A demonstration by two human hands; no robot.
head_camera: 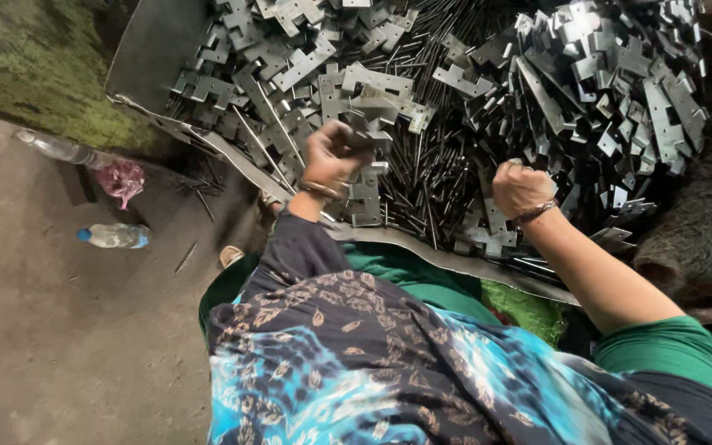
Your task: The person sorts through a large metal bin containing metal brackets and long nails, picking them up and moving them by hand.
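pretty dim overall, glare off the heap of grey stamped metal plates [488, 91]; corners kinda dark, slight wide-angle bend at edges

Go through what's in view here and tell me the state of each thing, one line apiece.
Left hand: closed on a notched metal plate, lifted above the heap.
Right hand: fisted over the thin metal rods; contents hidden.
Metal tray: heaped with loose plates and rods.
Blue-capped bottle: lying on its side, capped.
Clear bottle: lying on its side on the ground.

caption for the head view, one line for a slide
Left hand grips a flat metal plate and right hand is fisted over a tray heaped with plates and thin rods.
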